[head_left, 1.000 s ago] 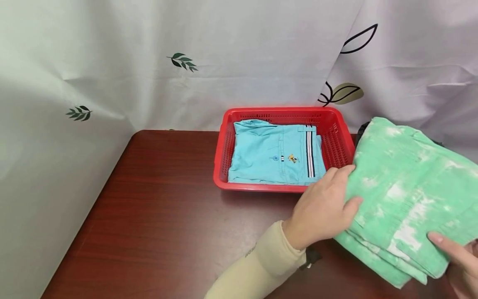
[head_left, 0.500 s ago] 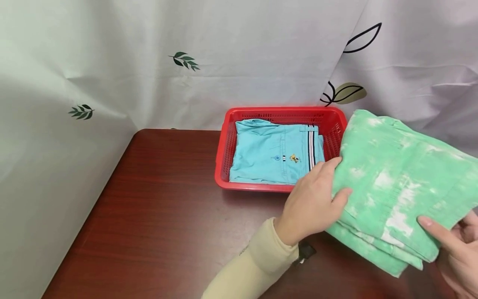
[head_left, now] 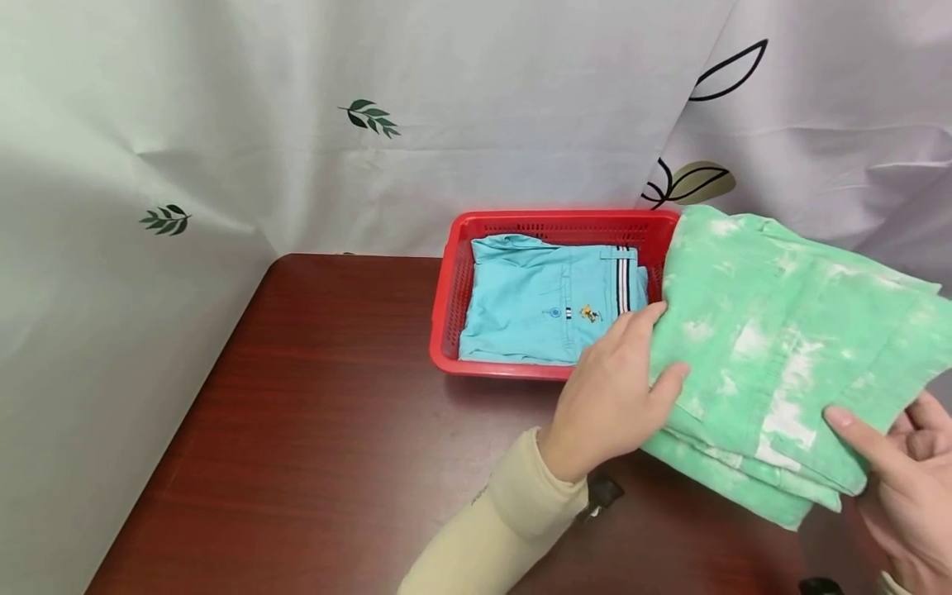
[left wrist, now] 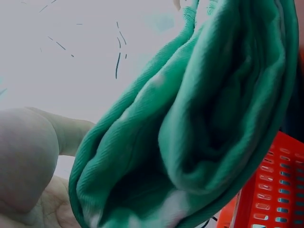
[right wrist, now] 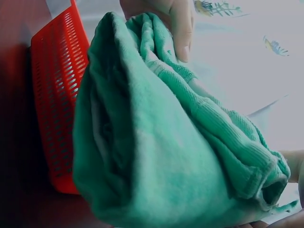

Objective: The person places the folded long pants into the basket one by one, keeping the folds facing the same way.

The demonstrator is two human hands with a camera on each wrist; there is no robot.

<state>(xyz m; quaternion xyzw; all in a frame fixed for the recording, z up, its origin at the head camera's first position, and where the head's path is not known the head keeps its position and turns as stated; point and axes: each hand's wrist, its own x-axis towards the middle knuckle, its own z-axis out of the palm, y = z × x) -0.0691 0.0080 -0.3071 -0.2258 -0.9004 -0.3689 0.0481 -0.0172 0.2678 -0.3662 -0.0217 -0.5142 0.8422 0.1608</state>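
A thick, folded green-and-white mottled garment [head_left: 751, 339] is held up between both hands at the right of the head view. My left hand [head_left: 613, 392] grips its left edge, thumb on top and the other fingers partly hidden. At the lower right corner my right hand [head_left: 903, 475] pinches it, thumb on top and fingers beneath. The wrist views show its stacked fold layers [left wrist: 213, 118] from the side. It overlaps the right end of a red plastic basket [head_left: 513, 369]. Inside the basket lies a folded light-blue garment [head_left: 521, 302] with a button and a striped band.
The basket stands on a dark reddish-brown wooden table [head_left: 312, 413], close to the back edge. Behind and to the left hangs a pale curtain [head_left: 483, 107] with leaf prints. A small black item [head_left: 601, 496] shows beside the left sleeve.
Both hands have carried the green garment leftward and slightly upward, so it now covers the basket's right end. The light-blue garment stays in place.
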